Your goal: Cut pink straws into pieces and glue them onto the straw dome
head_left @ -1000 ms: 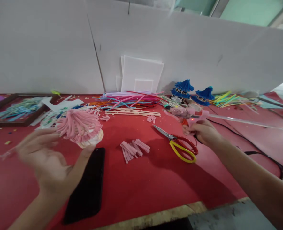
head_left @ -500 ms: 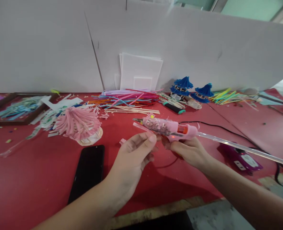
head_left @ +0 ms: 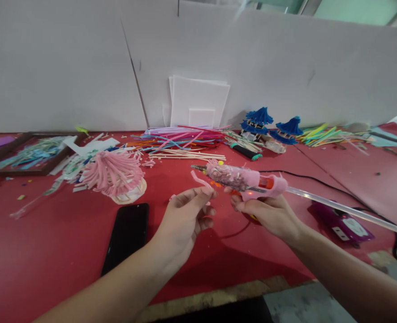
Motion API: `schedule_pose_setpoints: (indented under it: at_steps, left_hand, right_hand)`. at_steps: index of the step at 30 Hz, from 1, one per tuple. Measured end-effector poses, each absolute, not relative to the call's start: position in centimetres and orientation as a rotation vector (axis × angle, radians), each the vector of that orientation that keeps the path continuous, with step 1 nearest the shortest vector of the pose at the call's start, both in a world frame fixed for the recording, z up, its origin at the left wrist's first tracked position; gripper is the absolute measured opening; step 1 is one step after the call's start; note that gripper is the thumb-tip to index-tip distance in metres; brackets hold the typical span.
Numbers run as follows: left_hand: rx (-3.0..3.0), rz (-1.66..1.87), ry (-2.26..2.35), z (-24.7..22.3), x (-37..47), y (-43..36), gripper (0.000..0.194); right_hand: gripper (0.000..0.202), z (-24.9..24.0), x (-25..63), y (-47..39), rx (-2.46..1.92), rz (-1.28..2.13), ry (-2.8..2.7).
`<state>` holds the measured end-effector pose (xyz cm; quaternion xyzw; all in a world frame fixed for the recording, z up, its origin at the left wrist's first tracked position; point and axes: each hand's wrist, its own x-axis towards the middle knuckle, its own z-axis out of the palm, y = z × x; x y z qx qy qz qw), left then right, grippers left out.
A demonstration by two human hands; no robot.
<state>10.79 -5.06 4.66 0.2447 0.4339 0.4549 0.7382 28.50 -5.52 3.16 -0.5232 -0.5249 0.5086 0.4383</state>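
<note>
The step in hand looks like gluing: the right hand has its fingers wrapped round the grip of a pink plastic hot-glue gun crusted with scraps, a clear glue stick trailing from its rear. The left hand pinches a short curved pink straw piece between thumb and forefinger, just under the metal nozzle. Next, I judge, the nozzle must meet the straw's end, clear of the fingertips.
</note>
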Motion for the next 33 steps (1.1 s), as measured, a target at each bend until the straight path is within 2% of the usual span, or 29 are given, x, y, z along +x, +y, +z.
schedule_pose_setpoints:
  at_steps: [2,9,11,14,17,33]
  left_hand:
    - [0.557,1.007,0.981,4.4,10.6,-4.8,0.021]
    - [0.591,1.089,0.858,4.4,10.8,-5.2,0.022]
    - [0.573,1.106,0.795,4.6,11.1,-5.5,0.021]
    - [0.558,1.137,0.774,4.9,11.5,-5.7,0.021]
    - [0.545,1.165,0.791,5.0,11.6,-5.7,0.022]
    - [0.489,1.253,0.849,4.2,10.7,-5.3,0.024]
  right_hand:
    - [0.009,2.9,28.8,-5.6,-1.218,1.304,-1.241]
    - [0.022,3.3,28.6,-6.0,-1.041,1.541,-0.962]
    - [0.019,3.5,28.1,-6.3,-0.990,1.619,-0.868]
    - [0.004,3.6,27.2,-6.7,-0.948,1.676,-0.824]
    - [0.016,3.5,26.6,-7.1,-0.973,1.681,-0.864]
    - [0.013,1.9,25.4,-6.8,-1.139,1.557,-0.988]
